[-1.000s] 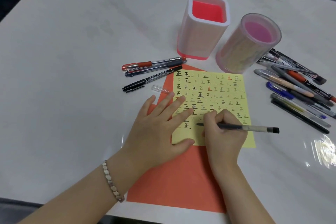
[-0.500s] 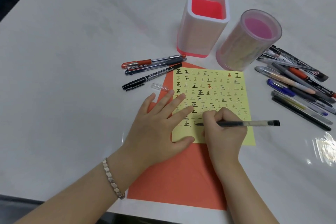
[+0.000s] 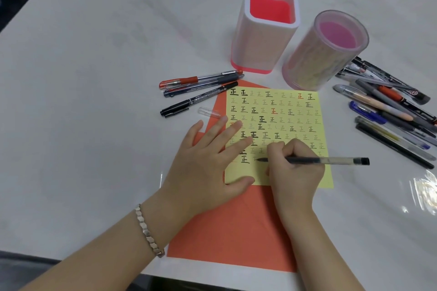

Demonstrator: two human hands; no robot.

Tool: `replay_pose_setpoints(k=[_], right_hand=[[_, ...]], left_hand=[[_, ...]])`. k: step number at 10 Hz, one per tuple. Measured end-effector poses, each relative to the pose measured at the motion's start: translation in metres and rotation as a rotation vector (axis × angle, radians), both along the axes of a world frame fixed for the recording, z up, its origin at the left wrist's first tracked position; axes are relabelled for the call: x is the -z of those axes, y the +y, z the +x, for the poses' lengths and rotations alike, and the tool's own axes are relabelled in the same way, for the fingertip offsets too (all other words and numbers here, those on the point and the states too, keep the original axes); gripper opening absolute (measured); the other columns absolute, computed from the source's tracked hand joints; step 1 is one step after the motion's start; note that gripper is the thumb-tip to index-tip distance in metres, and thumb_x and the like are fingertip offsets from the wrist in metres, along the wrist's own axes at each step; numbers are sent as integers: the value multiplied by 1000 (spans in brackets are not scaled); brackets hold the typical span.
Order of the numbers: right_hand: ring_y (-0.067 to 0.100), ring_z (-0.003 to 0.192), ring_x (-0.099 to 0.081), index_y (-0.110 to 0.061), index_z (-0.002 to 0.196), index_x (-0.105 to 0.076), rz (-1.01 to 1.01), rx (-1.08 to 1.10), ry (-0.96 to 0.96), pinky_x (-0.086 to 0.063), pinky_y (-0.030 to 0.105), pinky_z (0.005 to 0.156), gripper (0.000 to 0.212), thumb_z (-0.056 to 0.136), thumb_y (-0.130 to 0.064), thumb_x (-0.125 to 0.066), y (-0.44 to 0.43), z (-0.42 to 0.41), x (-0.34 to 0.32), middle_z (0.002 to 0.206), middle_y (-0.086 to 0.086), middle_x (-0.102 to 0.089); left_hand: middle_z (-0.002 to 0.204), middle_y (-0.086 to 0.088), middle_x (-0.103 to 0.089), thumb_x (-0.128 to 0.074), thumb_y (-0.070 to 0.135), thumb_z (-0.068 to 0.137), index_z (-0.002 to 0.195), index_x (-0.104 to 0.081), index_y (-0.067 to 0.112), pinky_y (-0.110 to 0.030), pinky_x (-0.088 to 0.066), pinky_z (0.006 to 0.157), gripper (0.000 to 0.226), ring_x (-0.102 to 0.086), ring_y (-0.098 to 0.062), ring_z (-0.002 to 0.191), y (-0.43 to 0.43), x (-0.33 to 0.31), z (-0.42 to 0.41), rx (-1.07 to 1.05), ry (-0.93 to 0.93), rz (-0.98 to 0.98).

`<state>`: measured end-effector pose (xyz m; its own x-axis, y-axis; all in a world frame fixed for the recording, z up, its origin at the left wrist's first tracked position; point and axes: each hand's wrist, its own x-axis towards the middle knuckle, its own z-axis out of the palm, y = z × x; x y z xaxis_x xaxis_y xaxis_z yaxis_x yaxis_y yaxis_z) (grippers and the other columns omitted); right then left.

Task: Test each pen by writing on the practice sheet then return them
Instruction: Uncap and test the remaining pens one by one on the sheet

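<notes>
Pen (image 3: 314, 160), pinched by the fingers of the right hand (image 3: 295, 175), touches its tip to the practice sheet (image 3: 283, 111) toward the front edge of the table (image 3: 94, 101). The left hand (image 3: 208, 168), fingers spread flat, pins the sheet's left side. Writing test under way (stroke seemingly unfinished); next, lift and return it.

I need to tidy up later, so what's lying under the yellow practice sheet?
A larger orange paper lies under the yellow practice sheet, showing at its top-left corner and below it. Whatever else sits beneath the sheet is covered.
</notes>
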<state>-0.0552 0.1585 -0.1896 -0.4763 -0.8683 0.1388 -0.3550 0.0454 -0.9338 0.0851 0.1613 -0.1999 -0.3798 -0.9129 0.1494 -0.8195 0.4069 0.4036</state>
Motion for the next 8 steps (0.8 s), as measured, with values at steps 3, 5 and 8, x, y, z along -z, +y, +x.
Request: replay_pose_setpoints(k=[3, 5, 8], right_hand=[[28, 46, -32, -3, 49, -25, 20, -39, -13, -29, 26, 49, 36, 65, -19, -52, 0, 2, -2, 48, 29, -34], [19, 46, -32, -14, 45, -27, 39, -29, -30, -29, 23, 48, 31, 65, -12, -51, 0, 1, -1, 43, 10, -29], [8, 45, -25, -13, 46, -26, 24, -16, -17, -26, 15, 46, 29, 64, -8, -48, 2, 1, -2, 42, 2, -25]], left_hand=[[141, 3, -46, -44, 62, 74, 127, -56, 30, -46, -18, 108, 63, -36, -18, 135, 0, 0, 0, 2, 1, -4], [142, 3, -45, -43, 63, 75, 127, -55, 31, -46, -17, 108, 63, -35, -18, 135, 0, 0, 0, 1, -5, -3], [141, 3, -46, -44, 63, 74, 127, -55, 30, -46, -18, 108, 63, -36, -18, 135, 0, 1, 1, 10, -17, -18]])
